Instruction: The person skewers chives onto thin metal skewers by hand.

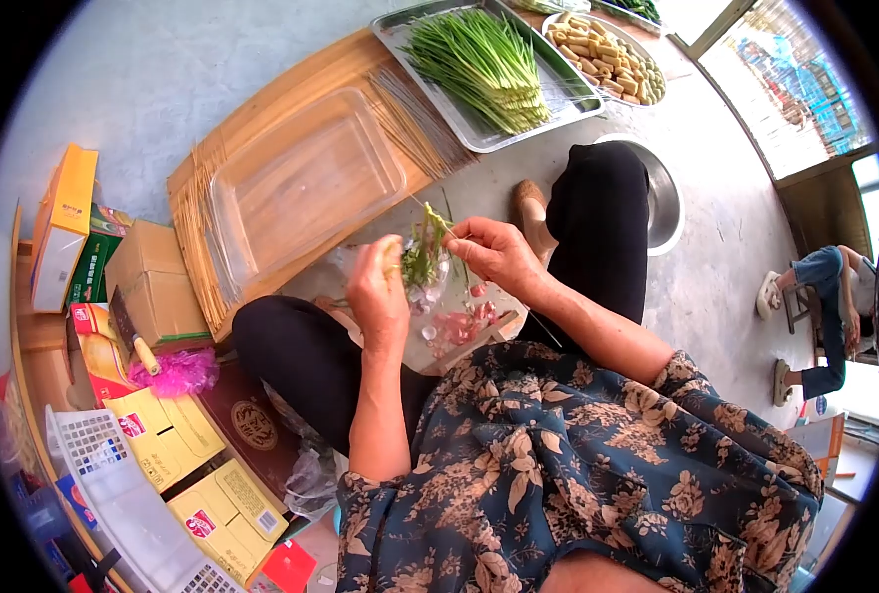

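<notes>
My right hand (494, 255) pinches a thin green vegetable stalk (434, 219) between thumb and fingers. My left hand (377, 287) is just left of it with curled fingers. Something small and yellowish shows at its fingertips, too small to name. Below and between both hands lie green leafy scraps (422, 265), partly in clear plastic. Beyond them is a wooden board (252, 99) with a clear plastic tray (306, 183) and thin wooden skewers (405, 119). A metal tray (494, 138) holding a bundle of green chives (484, 69) overlaps the board's far right end.
A bowl of pale brown rolled pieces (608, 59) stands at the back. My right knee partly covers a metal basin (665, 203). On the left are a cardboard box (158, 282), a knife (135, 336), yellow cartons (168, 435) and a white basket (128, 504). Another person (830, 316) sits at right.
</notes>
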`<state>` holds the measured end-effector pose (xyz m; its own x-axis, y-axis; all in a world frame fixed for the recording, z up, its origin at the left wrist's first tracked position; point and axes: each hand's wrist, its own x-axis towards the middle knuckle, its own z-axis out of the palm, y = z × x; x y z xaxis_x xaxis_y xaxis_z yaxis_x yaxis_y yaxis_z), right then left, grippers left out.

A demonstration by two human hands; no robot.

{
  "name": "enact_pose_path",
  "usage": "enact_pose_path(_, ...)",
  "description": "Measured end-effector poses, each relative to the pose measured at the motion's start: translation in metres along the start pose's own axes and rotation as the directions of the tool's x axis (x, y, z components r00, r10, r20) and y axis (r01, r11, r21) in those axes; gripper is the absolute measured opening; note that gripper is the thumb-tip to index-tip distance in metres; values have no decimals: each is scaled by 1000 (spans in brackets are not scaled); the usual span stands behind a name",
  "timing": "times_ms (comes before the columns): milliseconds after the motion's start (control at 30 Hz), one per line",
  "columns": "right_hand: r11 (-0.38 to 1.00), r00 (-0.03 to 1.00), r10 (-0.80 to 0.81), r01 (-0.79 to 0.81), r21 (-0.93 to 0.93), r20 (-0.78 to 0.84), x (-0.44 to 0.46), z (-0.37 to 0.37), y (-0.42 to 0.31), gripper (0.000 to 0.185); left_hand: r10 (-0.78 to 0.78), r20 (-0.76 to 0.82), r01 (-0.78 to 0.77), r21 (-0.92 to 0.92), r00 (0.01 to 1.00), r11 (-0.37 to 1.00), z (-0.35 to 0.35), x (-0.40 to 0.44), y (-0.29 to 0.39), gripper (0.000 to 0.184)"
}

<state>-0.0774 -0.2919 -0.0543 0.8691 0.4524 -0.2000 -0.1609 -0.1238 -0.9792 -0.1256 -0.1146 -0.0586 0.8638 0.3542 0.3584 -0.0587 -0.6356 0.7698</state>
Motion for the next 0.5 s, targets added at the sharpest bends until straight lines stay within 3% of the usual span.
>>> enact_pose_path(100,992,998,-55,50,119,38,-2,5,-2,22,104,258,-83,-91,961,992,14,-10,-9,19)
enact_pose_path(133,989,999,-39,34,147,31,-4,8,-6,18,64,330,-39,-81,942,996,14,-12,1,19)
enact_pose_path(233,987,999,-29,25,156,24,-2,8,0,14,94,364,-45,-142,926,989,25,-16,-1,15)
enact_pose_path(500,997,998,-60,59,50,31,1,3,3,15,-28,428,146,-246,903,958,26,-15,7,11)
